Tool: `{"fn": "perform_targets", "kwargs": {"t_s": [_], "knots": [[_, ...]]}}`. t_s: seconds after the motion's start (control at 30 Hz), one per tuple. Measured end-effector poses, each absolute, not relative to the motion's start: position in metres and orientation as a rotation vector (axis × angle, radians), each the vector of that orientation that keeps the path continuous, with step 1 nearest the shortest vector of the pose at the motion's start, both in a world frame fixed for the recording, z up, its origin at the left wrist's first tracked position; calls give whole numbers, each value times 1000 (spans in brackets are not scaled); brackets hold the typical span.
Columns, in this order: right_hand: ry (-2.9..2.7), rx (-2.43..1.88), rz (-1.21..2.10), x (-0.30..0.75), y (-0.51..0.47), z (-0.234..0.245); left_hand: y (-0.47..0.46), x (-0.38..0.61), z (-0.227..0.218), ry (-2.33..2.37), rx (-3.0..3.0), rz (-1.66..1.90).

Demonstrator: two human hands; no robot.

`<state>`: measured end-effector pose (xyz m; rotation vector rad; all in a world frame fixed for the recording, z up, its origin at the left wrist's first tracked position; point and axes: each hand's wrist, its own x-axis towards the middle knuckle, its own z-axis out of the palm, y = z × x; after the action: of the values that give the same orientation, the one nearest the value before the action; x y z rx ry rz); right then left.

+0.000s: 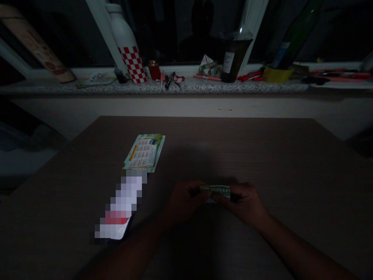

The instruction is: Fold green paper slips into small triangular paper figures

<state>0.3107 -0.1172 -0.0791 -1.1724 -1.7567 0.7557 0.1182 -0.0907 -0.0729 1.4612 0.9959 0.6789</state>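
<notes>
Over the dim wooden table (276,155), both hands hold one small green printed card (220,190) between them. My left hand (186,200) pinches its left side, thumb on the near face. My right hand (246,198) grips the right side, its thumb also lying across the front. Whether the card is folded or a single sheet I cannot tell in this light. To the left lies a stack of printed cards (144,153) in green, yellow and white. Just below that stack is a lit phone (118,233), its screen mostly blurred out by pixels, near my left forearm.
Behind the table runs a speckled stone windowsill (192,87). On it stand a white bottle with red checks (132,58), a tan cylinder (37,46), a small red jar (154,70), a dark cup (231,62), a green bottle (300,31) in a yellow holder (278,74), and loose pens.
</notes>
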Motion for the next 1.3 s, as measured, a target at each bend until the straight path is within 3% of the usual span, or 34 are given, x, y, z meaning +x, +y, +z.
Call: {"fn": "perform_targets", "kwargs": {"t_s": [1.3], "knots": [[-1802, -1217, 707, 313, -117, -81, -91, 119, -72, 967, 1435, 707]]}}
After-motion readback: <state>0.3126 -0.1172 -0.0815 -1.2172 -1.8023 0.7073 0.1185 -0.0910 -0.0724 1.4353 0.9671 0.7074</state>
